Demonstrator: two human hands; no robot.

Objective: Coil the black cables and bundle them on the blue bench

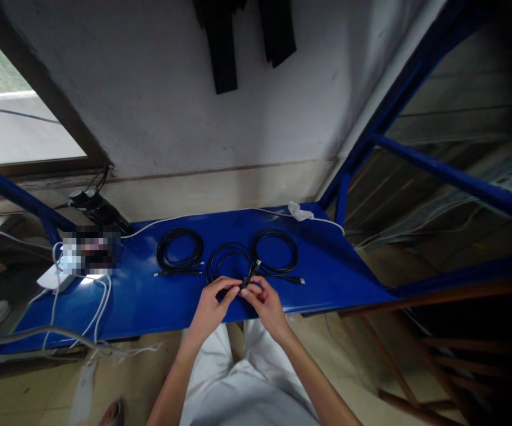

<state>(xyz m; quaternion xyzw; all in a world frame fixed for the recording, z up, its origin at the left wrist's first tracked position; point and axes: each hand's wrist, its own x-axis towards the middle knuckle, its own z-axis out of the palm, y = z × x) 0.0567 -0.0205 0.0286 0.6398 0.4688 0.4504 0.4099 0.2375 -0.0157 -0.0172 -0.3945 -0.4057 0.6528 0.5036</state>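
Near the front edge of the blue table (pixel 141 307), my left hand (pixel 217 299) and my right hand (pixel 265 299) meet over a black USB cable (pixel 233 246). Fingers of both hands pinch the cable close to its plug end, which points up and away from me between them. Behind my hands, the rest of this cable lies in loose loops. A second coiled black cable (pixel 164 251) rests to the left with its plug ends toward the front. On the right lies a third coiled black cable (pixel 295 251), its metal plug showing.
At the table's left stand a white power strip (pixel 56 278) with white cords and a black device (pixel 100 210). A white cord (pixel 185 216) runs along the back edge to a white wrapped bundle (pixel 300 211). Blue frame posts (pixel 343 198) rise at the sides; a wooden chair (pixel 398 367) stands right.
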